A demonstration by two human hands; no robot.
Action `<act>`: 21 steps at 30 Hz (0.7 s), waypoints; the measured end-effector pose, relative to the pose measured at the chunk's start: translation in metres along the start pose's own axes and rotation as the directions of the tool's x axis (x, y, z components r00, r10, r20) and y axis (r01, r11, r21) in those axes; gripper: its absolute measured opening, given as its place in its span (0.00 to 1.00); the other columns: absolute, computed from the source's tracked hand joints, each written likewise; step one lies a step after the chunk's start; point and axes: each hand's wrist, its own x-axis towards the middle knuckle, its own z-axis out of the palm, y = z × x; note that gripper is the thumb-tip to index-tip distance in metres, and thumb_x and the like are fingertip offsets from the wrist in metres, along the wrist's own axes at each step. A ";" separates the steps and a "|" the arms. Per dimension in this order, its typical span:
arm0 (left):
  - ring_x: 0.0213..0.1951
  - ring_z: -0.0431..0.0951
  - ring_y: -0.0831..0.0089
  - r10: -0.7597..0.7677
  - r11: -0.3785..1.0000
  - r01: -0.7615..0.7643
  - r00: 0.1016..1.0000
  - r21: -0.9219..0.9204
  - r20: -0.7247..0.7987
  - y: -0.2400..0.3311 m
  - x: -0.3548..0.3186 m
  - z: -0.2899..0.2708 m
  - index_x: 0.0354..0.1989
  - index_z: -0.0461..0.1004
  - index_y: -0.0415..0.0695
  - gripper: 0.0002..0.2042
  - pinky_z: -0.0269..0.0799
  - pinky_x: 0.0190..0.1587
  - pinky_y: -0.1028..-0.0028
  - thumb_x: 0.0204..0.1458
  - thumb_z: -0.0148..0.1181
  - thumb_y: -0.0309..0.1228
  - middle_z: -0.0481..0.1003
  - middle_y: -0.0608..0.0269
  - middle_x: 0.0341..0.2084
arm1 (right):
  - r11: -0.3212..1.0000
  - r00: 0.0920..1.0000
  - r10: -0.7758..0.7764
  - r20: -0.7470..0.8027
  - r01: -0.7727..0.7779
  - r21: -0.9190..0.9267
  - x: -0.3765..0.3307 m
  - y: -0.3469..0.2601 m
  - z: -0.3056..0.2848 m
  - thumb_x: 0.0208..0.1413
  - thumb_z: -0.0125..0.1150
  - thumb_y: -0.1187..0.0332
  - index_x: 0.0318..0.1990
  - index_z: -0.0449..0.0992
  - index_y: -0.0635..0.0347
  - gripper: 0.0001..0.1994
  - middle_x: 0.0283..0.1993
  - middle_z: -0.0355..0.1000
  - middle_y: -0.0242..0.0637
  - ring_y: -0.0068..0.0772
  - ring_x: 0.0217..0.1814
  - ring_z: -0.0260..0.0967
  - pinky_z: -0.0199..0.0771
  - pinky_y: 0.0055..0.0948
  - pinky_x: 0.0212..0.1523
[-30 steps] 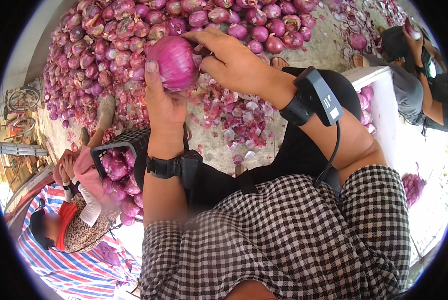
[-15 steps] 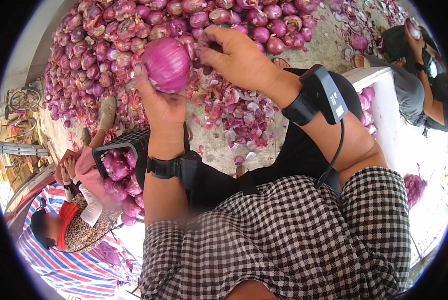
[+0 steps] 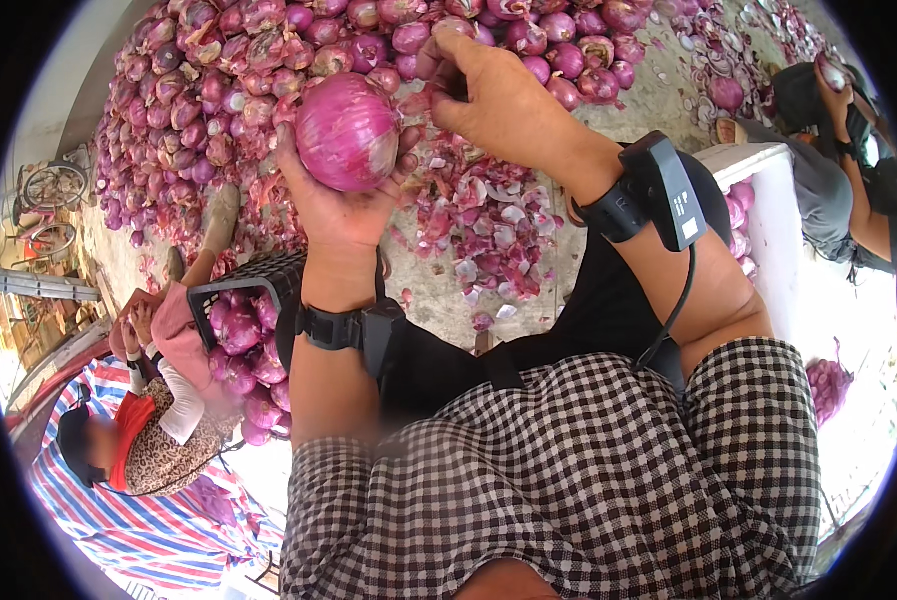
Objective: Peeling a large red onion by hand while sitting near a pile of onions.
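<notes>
Head view. The left hand [image 3: 343,205] cups a large red onion [image 3: 348,130] from below, fingers curled up around its lower half and thumb against its right side; the bulb is raised above the floor [image 3: 448,290]. The onion is nearly round, so its long axis is hard to fix; the fine stripes of its skin run toward the upper left, which suggests that one end tilts that way, but neither root nor neck end can be told for certain. The right hand [image 3: 493,95], just right of the onion, has its fingertips drawn together near the bulb's upper right edge; whether they pinch a piece of skin cannot be told. Each wrist carries a black strap; the strap on the right wrist bears a black box-shaped device [image 3: 663,190] with a cable.

Behind the onion lies a wide heap of red onions [image 3: 218,90]. Below and right of the onion, loose peeled skins [image 3: 478,220] are scattered on the floor. Below and left of the onion stands a black plastic crate [image 3: 243,310] holding onions. Farther below and left of it sits a person in a leopard-print top [image 3: 153,445]. Far right of the onion, another person in a grey shirt [image 3: 828,190] sits beside a white box [image 3: 768,220].
</notes>
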 end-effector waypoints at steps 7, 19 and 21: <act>0.45 0.74 0.52 0.120 0.988 -0.117 0.992 0.100 -0.024 -0.002 0.004 0.001 0.55 0.65 0.48 0.33 0.72 0.39 0.59 0.49 0.48 0.61 0.72 0.55 0.46 | 0.975 0.977 -0.209 0.041 0.212 -0.063 -0.001 0.004 0.003 0.51 0.53 0.79 0.48 0.68 0.65 0.15 0.42 0.71 0.45 0.38 0.47 0.70 0.69 0.32 0.46; 0.50 0.72 0.58 0.066 0.991 -0.070 0.997 0.117 0.039 -0.007 0.000 0.008 0.54 0.66 0.49 0.29 0.69 0.49 0.52 0.50 0.50 0.57 0.71 0.60 0.49 | 0.927 0.944 -0.331 -0.003 0.324 -0.189 -0.003 0.001 0.004 0.45 0.59 0.74 0.41 0.71 0.67 0.14 0.33 0.71 0.52 0.55 0.39 0.71 0.72 0.43 0.38; 0.50 0.71 0.56 0.018 0.992 -0.020 1.000 0.127 0.015 -0.008 0.000 0.008 0.54 0.66 0.49 0.30 0.69 0.48 0.52 0.50 0.50 0.57 0.70 0.58 0.49 | 0.900 0.924 -0.383 0.019 0.378 -0.216 -0.001 0.005 0.004 0.44 0.59 0.76 0.41 0.73 0.67 0.13 0.35 0.72 0.52 0.53 0.39 0.71 0.72 0.43 0.39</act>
